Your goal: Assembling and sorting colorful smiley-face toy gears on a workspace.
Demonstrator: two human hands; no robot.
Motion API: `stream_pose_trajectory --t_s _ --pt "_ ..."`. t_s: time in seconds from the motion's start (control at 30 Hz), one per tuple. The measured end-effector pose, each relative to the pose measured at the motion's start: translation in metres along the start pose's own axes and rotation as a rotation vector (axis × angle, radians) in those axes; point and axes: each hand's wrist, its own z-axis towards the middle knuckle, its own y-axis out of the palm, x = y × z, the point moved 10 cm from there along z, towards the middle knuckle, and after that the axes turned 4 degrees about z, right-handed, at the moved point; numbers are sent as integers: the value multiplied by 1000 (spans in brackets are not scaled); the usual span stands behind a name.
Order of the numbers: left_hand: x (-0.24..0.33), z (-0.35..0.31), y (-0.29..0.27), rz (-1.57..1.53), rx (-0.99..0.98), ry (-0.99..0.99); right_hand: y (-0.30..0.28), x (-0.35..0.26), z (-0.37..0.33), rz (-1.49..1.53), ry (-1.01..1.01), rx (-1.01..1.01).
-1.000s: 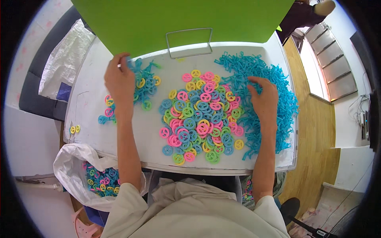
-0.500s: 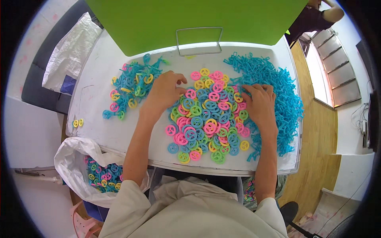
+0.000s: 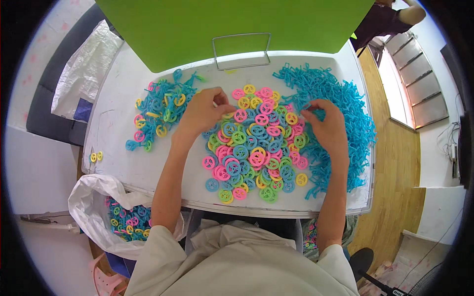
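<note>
A heap of small plastic wheels (image 3: 256, 158) in pink, yellow, green and blue lies mid-table. My left hand (image 3: 205, 111) is over its upper left edge, thumb and forefinger drawn together. A yellow wheel shows just below those fingertips; whether they grip it is unclear. To the right spreads a big pile of blue forked plastic pieces (image 3: 348, 133). My right hand (image 3: 328, 126) hovers between wheels and pile, its thumb and forefinger closed about a blue piece, partly hidden. Left of my left hand lies a smaller cluster of blue pieces with wheels on them (image 3: 165, 106).
A green panel (image 3: 237, 24) with a wire handle (image 3: 242, 34) stands at the table's far side. Two yellow wheels (image 3: 96, 157) lie near the left edge. Below hangs a white sack (image 3: 91, 197) holding similar parts. A person (image 3: 387, 22) is at the far right.
My right hand has lifted off the blue pile's edge, its thumb and forefinger coming together. My left thumb and forefinger have closed near the wheels. The view has shifted slightly.
</note>
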Motion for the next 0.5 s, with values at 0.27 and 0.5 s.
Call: stream_pose_trajectory --t_s 0.27,0.5 --pt "38 -8 25 -717 -134 -18 34 -32 -6 474 24 -87" --pt "65 -14 42 -886 -239 130 64 -43 -17 662 107 -382"
